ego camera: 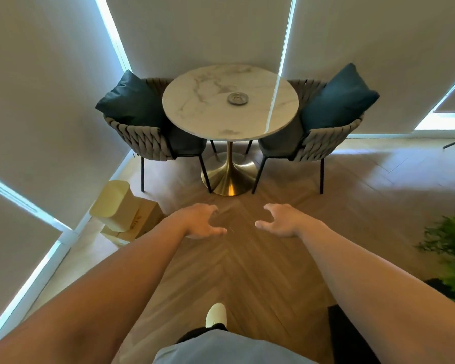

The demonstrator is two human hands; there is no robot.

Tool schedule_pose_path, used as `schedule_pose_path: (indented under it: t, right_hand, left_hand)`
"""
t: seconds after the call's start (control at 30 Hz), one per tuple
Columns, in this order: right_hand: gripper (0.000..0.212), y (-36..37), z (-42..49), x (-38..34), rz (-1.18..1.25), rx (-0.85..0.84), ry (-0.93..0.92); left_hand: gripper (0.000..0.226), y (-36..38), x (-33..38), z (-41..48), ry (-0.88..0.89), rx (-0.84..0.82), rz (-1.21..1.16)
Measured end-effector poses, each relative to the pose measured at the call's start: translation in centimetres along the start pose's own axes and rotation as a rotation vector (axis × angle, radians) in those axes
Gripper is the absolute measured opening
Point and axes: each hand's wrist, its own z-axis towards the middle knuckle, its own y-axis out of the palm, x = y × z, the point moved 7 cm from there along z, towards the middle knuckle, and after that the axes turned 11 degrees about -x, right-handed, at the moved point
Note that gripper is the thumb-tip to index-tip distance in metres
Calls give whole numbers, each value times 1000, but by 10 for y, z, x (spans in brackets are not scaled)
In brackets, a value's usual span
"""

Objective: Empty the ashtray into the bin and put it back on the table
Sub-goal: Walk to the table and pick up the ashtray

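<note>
A round grey metal ashtray (237,98) sits on the round white marble table (200,111), right of its middle. A pale yellow bin (114,205) stands on the floor at the left, by the wall, leaning against cardboard boxes. My left hand (201,219) and my right hand (277,219) are stretched out in front of me over the wooden floor, well short of the table. Both hands hold nothing, with fingers spread and curled.
Two woven chairs with dark blue cushions, one chair (145,137) at the left and another chair (323,137) at the right, flank the table. Cardboard boxes (145,219) lie beside the bin. A green plant (452,248) stands at the right. My shoe (216,315) is on the herringbone floor.
</note>
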Motion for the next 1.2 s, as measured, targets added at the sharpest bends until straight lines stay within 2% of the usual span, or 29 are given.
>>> schedule_pose_path:
  t: [0.43,0.77,0.97,1.1,1.2]
  right_hand:
    - [82,-88,125,-20,70,15,87]
    - [81,-191,232,0,50,8,21]
    - [82,-258,292,18,-10,-60,-9]
    - [75,-292,326,21,-37,-93,-54]
    - [80,-304,352,24,-46,-147,-18]
  left_hand:
    - [84,-114,-57,121,52,-53,72]
    - [80,-197,-67,228,32,-73,45]
    - [83,-241,-68,288,-21,-107,-25]
    - [86,-267,-63,322,-5,-96,-88]
    - [84,-281,-70,347,-40,-110,-72]
